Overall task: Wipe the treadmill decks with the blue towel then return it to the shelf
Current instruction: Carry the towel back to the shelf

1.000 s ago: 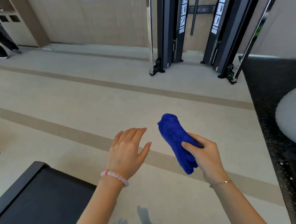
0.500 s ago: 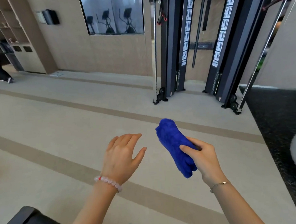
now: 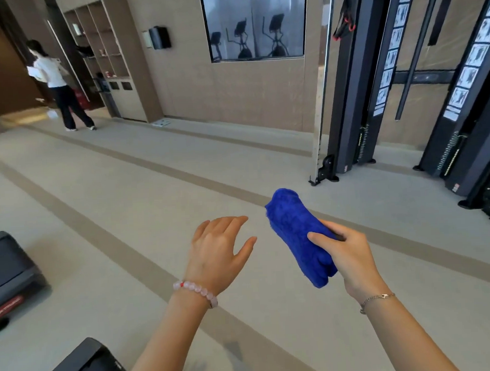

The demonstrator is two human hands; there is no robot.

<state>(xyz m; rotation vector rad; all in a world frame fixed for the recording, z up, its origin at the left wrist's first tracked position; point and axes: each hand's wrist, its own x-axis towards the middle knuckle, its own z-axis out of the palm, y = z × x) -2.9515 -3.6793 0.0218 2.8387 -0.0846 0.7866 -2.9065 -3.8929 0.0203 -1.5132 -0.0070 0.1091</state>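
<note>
**In the Middle of the Gym Floor, the Towel Looked Bound for the Shelf**

Low in the view, at about four o'clock, the right hand (image 3: 353,262) held the blue towel (image 3: 294,233) in the air over the pale floor (image 3: 125,205). The towel was bunched into a thick roll. The thumb lay across its near face and the fingers curled round behind it, mostly hidden. The grip sat on the lower half of the roll. The longer end stuck out toward eleven o'clock from the fist, and a short stub poked out toward six o'clock.

The left hand (image 3: 216,252), between six and seven o'clock, held nothing. Its fingers were straight and spread, close beside the towel but not touching it.

Two dark treadmill decks (image 3: 86,366) showed only as corners at seven and eight o'clock, well apart from the towel. With the decks off to the side and the shelf (image 3: 100,51) ahead between ten and eleven o'clock, wiping seemed finished and the return leg was in hand.

The next move called for crossing the floor toward the shelf with the roll kept firmly clasped. Another person (image 3: 54,82) stood just beside the shelf and might need passing. The free hand could help tidy the roll before setting it down.
</note>
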